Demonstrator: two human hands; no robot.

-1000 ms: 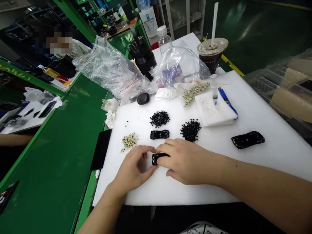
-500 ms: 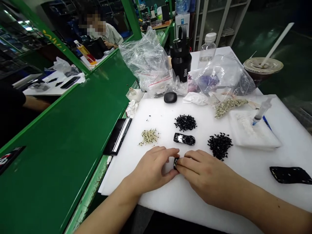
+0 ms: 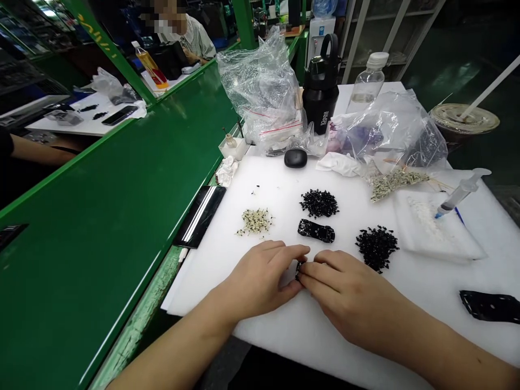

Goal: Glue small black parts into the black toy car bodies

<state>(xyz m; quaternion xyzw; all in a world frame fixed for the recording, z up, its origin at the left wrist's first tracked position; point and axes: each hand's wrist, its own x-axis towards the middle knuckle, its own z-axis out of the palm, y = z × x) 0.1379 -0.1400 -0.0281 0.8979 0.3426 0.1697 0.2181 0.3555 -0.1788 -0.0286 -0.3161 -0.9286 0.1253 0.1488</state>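
Observation:
Between my fingertips is a small black car-shaped part [image 3: 298, 269], mostly hidden. My left hand [image 3: 258, 279] curves around its far and near ends with index finger and thumb. From the right, the bunched fingers of my right hand [image 3: 345, 290] press on the same part. Just beyond my hands lies a shiny black toy car body [image 3: 316, 231]. A heap of tiny black pieces [image 3: 319, 203] sits behind it, and a second black heap [image 3: 377, 248] is to its right. Pale pieces with dark tips [image 3: 255, 221] lie in a loose pile at the left.
A syringe [image 3: 459, 196] rests on a white pad [image 3: 442, 241] at the right. Near the right edge lies a larger black car-shaped piece [image 3: 489, 306]. A black bottle [image 3: 320, 97], plastic bags [image 3: 260, 86] and a lidded cup [image 3: 463, 122] line the back. A green partition [image 3: 122, 200] borders the left.
The camera view has shifted, so the tabletop things appear farther right. My hands stay together at the small part, which now shows a narrower side.

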